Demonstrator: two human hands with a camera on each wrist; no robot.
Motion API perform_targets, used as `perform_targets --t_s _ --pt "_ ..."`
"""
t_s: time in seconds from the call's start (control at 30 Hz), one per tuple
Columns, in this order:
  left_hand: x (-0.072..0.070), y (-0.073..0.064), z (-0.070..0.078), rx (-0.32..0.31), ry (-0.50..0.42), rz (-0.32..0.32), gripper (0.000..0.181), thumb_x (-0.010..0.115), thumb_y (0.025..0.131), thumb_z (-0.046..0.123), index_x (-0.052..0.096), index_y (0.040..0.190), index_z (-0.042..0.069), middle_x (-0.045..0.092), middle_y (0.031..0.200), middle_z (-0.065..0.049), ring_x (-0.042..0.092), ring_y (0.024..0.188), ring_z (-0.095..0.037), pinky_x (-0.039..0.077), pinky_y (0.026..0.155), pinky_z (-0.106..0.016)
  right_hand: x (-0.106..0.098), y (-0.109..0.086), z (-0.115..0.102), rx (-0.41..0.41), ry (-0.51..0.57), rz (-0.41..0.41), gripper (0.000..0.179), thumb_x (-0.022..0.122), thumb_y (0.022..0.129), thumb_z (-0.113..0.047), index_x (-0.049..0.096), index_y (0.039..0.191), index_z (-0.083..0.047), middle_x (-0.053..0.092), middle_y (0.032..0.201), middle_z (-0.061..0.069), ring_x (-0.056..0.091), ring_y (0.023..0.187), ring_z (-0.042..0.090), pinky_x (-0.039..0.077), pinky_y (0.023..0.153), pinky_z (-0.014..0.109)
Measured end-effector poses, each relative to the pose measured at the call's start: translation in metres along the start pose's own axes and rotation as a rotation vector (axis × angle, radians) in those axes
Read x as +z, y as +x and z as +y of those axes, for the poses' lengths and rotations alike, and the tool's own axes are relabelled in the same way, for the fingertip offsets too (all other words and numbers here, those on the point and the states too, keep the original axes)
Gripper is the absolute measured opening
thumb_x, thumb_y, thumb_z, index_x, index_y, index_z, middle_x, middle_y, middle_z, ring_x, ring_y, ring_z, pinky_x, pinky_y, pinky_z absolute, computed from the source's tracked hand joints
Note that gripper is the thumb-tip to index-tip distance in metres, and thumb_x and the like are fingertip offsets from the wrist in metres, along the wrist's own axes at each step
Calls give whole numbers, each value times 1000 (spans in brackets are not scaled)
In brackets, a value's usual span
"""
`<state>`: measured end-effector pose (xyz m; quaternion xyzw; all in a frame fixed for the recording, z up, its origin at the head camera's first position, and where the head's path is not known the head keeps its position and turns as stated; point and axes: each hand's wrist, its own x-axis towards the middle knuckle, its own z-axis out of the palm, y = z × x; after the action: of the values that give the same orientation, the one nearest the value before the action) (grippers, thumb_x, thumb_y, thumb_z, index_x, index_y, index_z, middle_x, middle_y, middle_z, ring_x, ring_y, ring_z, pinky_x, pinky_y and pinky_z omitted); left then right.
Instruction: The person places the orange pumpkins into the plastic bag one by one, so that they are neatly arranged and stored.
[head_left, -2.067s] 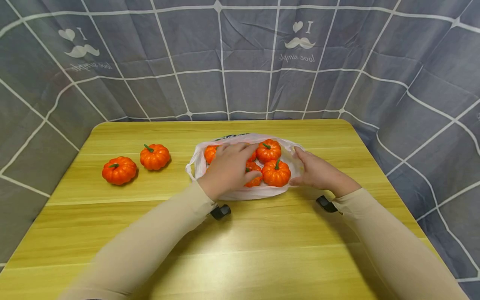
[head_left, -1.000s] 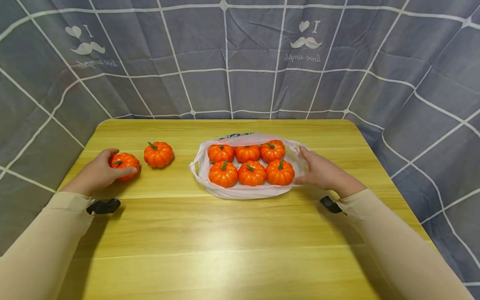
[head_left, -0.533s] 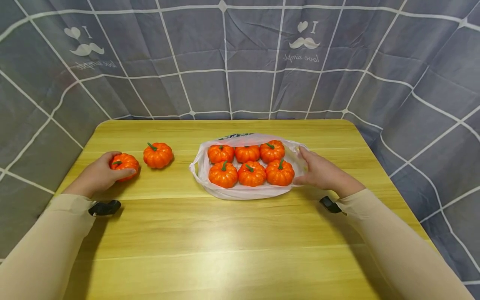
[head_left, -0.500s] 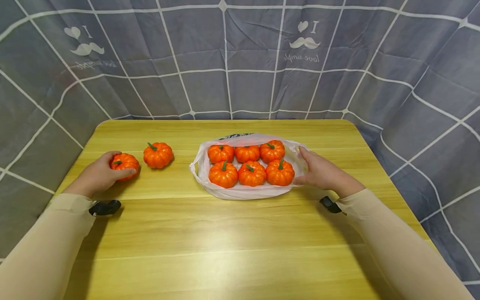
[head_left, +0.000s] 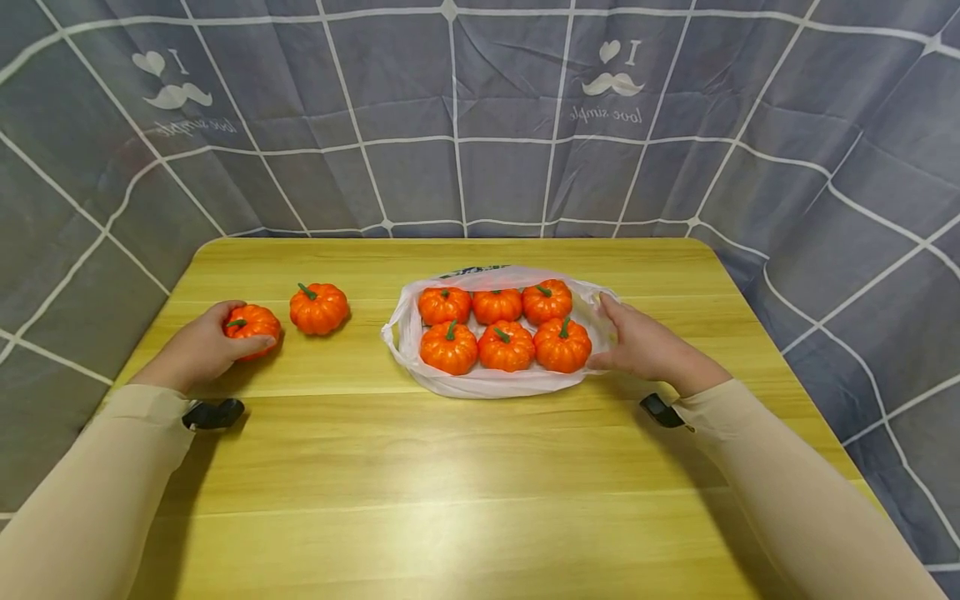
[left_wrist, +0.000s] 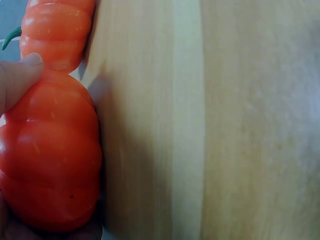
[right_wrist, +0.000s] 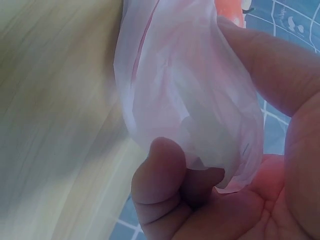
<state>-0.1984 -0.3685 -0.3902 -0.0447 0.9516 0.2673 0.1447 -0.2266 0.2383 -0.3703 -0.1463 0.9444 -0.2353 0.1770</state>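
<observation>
My left hand (head_left: 197, 346) grips a small orange pumpkin (head_left: 258, 323) at the table's left, thumb on the near side. In the left wrist view that pumpkin (left_wrist: 52, 155) fills the space between thumb and fingers. A second loose pumpkin (head_left: 318, 309) sits just behind and to the right of it. Mid-table lies an open white plastic bag (head_left: 480, 385) with two rows of pumpkins (head_left: 507, 346) inside. My right hand (head_left: 643, 343) holds the bag's right end. The right wrist view shows fingers curled at the edge of the thin plastic (right_wrist: 175, 100).
The pale wooden table (head_left: 450, 483) has rounded far corners. A grey curtain (head_left: 495, 117) with white grid lines encloses the back and both sides. Each wrist carries a small black camera mount (head_left: 213, 413).
My left hand has moved from above the bag out to the left and taken hold of the outer pumpkin. Over the last second both hands stay nearly still.
</observation>
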Motion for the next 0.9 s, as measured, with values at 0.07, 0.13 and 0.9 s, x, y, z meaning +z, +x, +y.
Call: perform_targets --t_s 0.07,0.13,0.9 --pt "0 0 0 0 3 2 109 63 98 62 14 161 -12 37 149 -44 43 128 -59 32 113 -74 0 0 0 1 1 1 119 85 87 -33 4 167 4 31 166 33 27 155 53 24 127 65" --pt "0 1 0 4 8 5 109 63 98 62 14 161 -12 38 149 -44 43 128 -59 33 113 -74 1 1 0 -3 3 4 119 85 88 -32 5 167 4 30 166 33 27 155 53 24 127 64" --pt "0 -4 11 94 -89 257 99 74 96 47 24 159 -11 42 147 -41 50 123 -52 51 101 -38 -1 5 2 -24 11 22 118 85 88 -31 6 167 5 31 167 33 29 155 52 27 126 64"
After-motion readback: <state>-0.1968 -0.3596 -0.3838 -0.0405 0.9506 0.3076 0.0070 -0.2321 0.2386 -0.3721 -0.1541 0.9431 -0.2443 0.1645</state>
